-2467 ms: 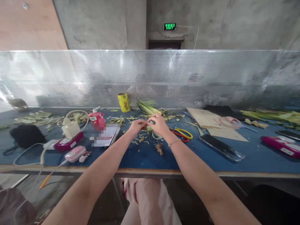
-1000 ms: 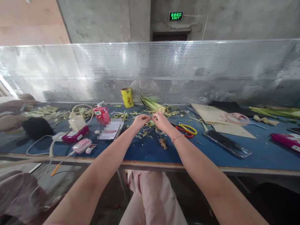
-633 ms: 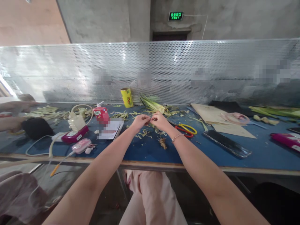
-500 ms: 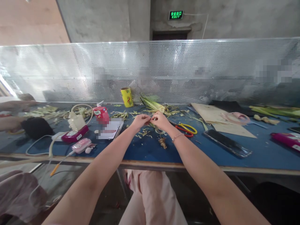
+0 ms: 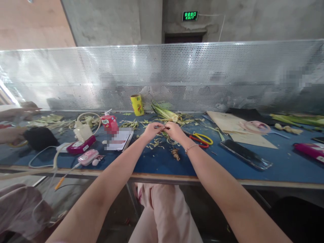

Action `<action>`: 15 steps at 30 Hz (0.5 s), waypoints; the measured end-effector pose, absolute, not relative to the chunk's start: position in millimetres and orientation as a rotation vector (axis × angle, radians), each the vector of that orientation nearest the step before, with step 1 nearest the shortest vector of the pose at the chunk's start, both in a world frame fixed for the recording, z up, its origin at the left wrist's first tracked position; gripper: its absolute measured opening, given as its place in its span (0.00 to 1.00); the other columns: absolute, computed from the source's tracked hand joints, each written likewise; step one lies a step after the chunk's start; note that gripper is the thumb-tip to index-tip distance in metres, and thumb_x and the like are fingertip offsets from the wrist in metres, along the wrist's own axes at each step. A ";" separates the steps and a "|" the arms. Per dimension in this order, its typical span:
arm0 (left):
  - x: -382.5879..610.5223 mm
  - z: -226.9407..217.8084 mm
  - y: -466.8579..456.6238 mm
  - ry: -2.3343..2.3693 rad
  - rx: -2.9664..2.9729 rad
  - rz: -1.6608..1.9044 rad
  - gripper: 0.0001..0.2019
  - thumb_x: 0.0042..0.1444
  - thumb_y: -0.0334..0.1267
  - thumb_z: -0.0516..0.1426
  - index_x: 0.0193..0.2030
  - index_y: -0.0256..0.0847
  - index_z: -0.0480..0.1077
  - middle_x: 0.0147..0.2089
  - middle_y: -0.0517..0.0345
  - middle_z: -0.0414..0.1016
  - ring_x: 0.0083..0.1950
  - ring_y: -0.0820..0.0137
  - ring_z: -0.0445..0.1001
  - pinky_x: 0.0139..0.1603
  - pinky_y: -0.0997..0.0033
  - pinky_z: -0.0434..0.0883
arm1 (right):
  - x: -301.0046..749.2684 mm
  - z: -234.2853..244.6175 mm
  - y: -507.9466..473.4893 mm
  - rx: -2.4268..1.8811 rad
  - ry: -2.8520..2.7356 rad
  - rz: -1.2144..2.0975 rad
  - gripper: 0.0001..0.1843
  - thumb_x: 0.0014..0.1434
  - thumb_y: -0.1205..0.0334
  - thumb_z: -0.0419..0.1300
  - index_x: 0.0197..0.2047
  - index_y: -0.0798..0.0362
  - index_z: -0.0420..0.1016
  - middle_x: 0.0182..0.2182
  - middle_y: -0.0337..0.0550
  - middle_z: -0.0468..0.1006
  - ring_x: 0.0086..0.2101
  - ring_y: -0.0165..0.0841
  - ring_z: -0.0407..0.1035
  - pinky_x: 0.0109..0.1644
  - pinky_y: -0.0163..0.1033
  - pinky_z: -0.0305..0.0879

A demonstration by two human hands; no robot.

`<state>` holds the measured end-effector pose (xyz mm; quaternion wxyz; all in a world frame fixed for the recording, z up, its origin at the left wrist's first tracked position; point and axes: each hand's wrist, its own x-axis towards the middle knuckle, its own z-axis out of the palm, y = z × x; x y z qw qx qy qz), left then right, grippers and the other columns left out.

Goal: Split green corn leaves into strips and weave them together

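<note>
My left hand (image 5: 153, 130) and my right hand (image 5: 172, 130) meet over the blue table, fingertips pinched together. Whatever sits between the fingers is too small to make out. Beneath and around them lie pale green plant scraps (image 5: 155, 143). Just behind the hands is a cut leafy stalk (image 5: 165, 113) with long green leaves and a pale butt end. A brown, knobbly root piece (image 5: 175, 154) rests in front of my right hand. To the right of that hand are scissors (image 5: 202, 139) with red and yellow handles.
Left of my arms stand a pink carton (image 5: 109, 124), a phone (image 5: 120, 140) and a purple device (image 5: 80, 145) with cables. A yellow roll (image 5: 137, 105) is at the back. Rightward lie a dark phone (image 5: 245, 154) and cardboard (image 5: 227, 123). Another person's hand (image 5: 15, 135) is far left.
Both my hands stay nearly in place, with small shifts of the pinched fingers. At the far left the other person's hands have moved slightly.
</note>
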<state>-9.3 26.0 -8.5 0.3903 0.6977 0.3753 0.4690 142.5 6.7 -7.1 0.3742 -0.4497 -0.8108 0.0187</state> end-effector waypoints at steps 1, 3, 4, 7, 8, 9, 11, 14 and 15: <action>-9.3 -8.2 26.3 0.965 1.822 1.195 0.10 0.44 0.42 0.62 0.29 0.36 0.75 0.29 0.56 0.75 0.28 0.73 0.70 0.31 0.72 0.69 | 142.0 -7.8 6.8 -1.158 -2.068 0.032 0.12 0.57 0.68 0.55 0.23 0.56 0.68 0.24 0.40 0.64 0.29 0.30 0.59 0.36 0.36 0.55; -9.6 -7.3 26.3 0.985 1.937 1.213 0.09 0.46 0.41 0.61 0.30 0.37 0.76 0.30 0.56 0.76 0.27 0.73 0.70 0.32 0.71 0.69 | 140.7 -9.5 7.4 -1.165 -2.042 0.009 0.12 0.57 0.68 0.55 0.23 0.55 0.67 0.24 0.40 0.63 0.28 0.30 0.58 0.35 0.36 0.54; -9.8 -6.7 26.0 0.999 1.994 1.231 0.08 0.47 0.40 0.60 0.30 0.37 0.76 0.31 0.56 0.76 0.28 0.73 0.70 0.32 0.71 0.69 | 140.1 -10.4 7.7 -1.167 -2.028 0.002 0.12 0.57 0.68 0.54 0.23 0.55 0.67 0.24 0.39 0.63 0.28 0.30 0.58 0.34 0.36 0.53; -10.5 -4.4 24.8 1.054 2.115 1.276 0.05 0.49 0.35 0.59 0.30 0.38 0.76 0.32 0.56 0.76 0.30 0.72 0.72 0.35 0.71 0.70 | 138.3 -12.7 8.5 -1.152 -2.003 -0.024 0.12 0.57 0.68 0.53 0.22 0.54 0.65 0.23 0.39 0.62 0.27 0.30 0.57 0.34 0.36 0.53; -10.9 -3.7 24.5 1.075 2.143 1.284 0.05 0.49 0.34 0.59 0.31 0.38 0.76 0.32 0.56 0.76 0.31 0.72 0.72 0.36 0.71 0.70 | 137.8 -13.2 8.4 -1.141 -2.000 -0.039 0.11 0.57 0.68 0.53 0.23 0.54 0.64 0.23 0.39 0.63 0.27 0.30 0.57 0.34 0.36 0.53; -11.2 -3.2 24.4 1.096 2.175 1.290 0.05 0.49 0.33 0.59 0.31 0.39 0.76 0.32 0.56 0.76 0.33 0.71 0.72 0.38 0.71 0.70 | 137.4 -13.5 8.1 -1.130 -2.001 -0.052 0.11 0.57 0.68 0.52 0.23 0.54 0.64 0.23 0.39 0.63 0.28 0.30 0.57 0.34 0.36 0.53; -12.0 -2.7 24.4 1.120 2.255 1.300 0.05 0.49 0.32 0.58 0.31 0.39 0.77 0.33 0.56 0.76 0.35 0.70 0.73 0.39 0.71 0.69 | 136.7 -13.5 6.9 -1.123 -2.004 -0.048 0.09 0.56 0.68 0.53 0.24 0.53 0.63 0.23 0.39 0.63 0.28 0.31 0.57 0.34 0.36 0.53; -12.7 -2.8 24.1 1.112 2.356 1.298 0.04 0.48 0.32 0.59 0.30 0.39 0.76 0.32 0.55 0.75 0.36 0.69 0.72 0.41 0.70 0.69 | 135.9 -12.8 5.3 -1.132 -2.003 0.036 0.07 0.53 0.70 0.54 0.25 0.53 0.62 0.23 0.38 0.63 0.27 0.30 0.58 0.33 0.35 0.53; -12.7 -3.0 23.9 1.100 2.369 1.300 0.04 0.49 0.32 0.59 0.30 0.39 0.76 0.32 0.55 0.75 0.36 0.69 0.72 0.41 0.70 0.69 | 135.7 -12.6 5.3 -1.124 -2.006 0.051 0.07 0.52 0.71 0.53 0.25 0.53 0.61 0.23 0.38 0.64 0.27 0.30 0.58 0.34 0.35 0.53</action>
